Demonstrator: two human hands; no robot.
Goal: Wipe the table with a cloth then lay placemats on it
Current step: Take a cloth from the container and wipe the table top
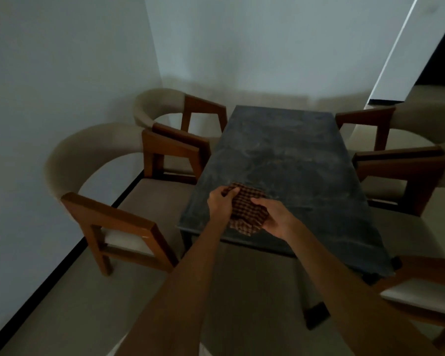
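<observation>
1. Table [288, 150]: dark stone-look top, long axis running from 6 toward 12 o'clock; surface shows pale smears and streaks.
2. Cloth [247, 209]: brown checked fabric, bunched, lying on the table at its 7 o'clock corner, near the front edge.
3. Left hand [222, 201]: fingers and thumb pinch the cloth's far-left edge, at about 10 o'clock of the cloth.
4. Right hand [275, 218]: fingers curled round the cloth's right side, at 3 to 4 o'clock of it; a holding grip, not a flat press.
5. Chairs [108, 201]: wood frames, beige curved backs; two at the table's 9 o'clock side, others at 3 o'clock and one at 5 o'clock.
6. Placemats: none in view.
7. Step in hand, as judged: gathering the cloth into a pad before wiping. Best done by folding it flat, palm spread over it, then sweeping in overlapping lanes from the 12 o'clock end back toward 6 o'clock, so the streaks get covered evenly.
</observation>
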